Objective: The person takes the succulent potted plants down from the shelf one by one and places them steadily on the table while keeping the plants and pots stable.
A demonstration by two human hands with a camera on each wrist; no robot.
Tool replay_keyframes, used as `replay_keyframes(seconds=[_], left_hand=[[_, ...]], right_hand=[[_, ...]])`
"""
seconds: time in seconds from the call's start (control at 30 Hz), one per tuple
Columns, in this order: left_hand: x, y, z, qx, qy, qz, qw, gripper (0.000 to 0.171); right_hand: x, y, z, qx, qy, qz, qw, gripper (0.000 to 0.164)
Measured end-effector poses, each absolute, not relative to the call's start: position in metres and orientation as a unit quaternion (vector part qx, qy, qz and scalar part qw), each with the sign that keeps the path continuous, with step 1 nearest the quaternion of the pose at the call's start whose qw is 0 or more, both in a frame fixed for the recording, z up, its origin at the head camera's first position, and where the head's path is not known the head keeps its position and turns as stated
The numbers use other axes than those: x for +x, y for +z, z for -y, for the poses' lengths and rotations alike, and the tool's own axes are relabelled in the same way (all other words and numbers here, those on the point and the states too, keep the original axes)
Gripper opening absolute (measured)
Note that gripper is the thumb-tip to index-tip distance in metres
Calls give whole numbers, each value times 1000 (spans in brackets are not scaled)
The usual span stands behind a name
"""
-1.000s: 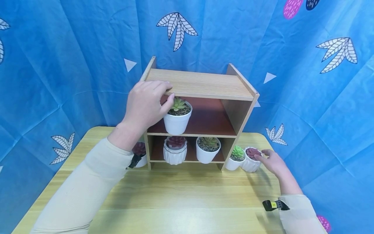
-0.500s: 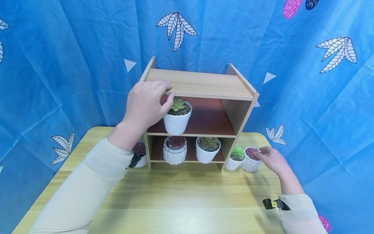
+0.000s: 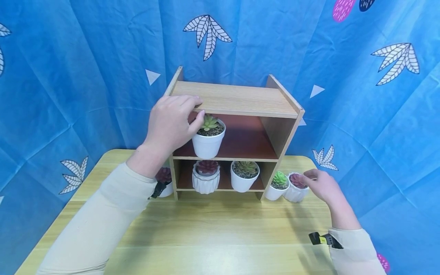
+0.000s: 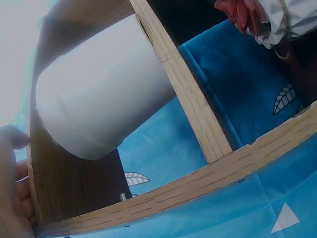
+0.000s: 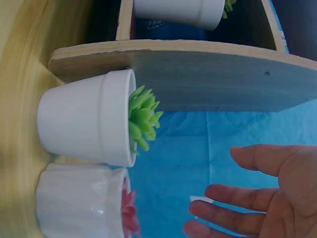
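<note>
At the left front of the small wooden shelf (image 3: 237, 100), my left hand (image 3: 173, 120) grips the edge of the top board. Its fingers lie on the board and its thumb is at the front edge. Just below, on the middle board, stands a white pot with a green succulent (image 3: 209, 141). My right hand (image 3: 321, 185) hovers on the right, beside a ribbed white pot with a red succulent (image 3: 295, 191). In the right wrist view the fingers (image 5: 237, 198) are spread loosely and hold nothing. A smooth white pot with a bright green succulent (image 5: 81, 119) stands between that pot and the shelf.
On the bottom board are a ribbed pot with a dark red succulent (image 3: 206, 179) and a white pot with a green succulent (image 3: 245, 177). Another red succulent (image 3: 164, 175) stands left of the shelf, partly behind the left arm. A blue curtain (image 3: 120, 57) surrounds the wooden table (image 3: 213, 229).
My right hand has drawn back slightly and risen from the ribbed pot with the red succulent. The left hand, shelf and pots have stayed in place.
</note>
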State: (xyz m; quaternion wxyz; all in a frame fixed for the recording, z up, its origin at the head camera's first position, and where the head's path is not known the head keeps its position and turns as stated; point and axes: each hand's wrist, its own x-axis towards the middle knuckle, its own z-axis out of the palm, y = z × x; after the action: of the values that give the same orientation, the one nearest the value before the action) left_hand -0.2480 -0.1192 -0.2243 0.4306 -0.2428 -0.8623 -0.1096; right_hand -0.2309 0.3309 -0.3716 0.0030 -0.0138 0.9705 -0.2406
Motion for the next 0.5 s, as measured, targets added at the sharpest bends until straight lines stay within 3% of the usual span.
replay_keyframes(seconds=[0.5], left_hand=[[-247, -225, 119, -243, -111, 861, 433, 35]], right_hand=[[-222, -348, -315, -20, -253, -967, -39, 52]])
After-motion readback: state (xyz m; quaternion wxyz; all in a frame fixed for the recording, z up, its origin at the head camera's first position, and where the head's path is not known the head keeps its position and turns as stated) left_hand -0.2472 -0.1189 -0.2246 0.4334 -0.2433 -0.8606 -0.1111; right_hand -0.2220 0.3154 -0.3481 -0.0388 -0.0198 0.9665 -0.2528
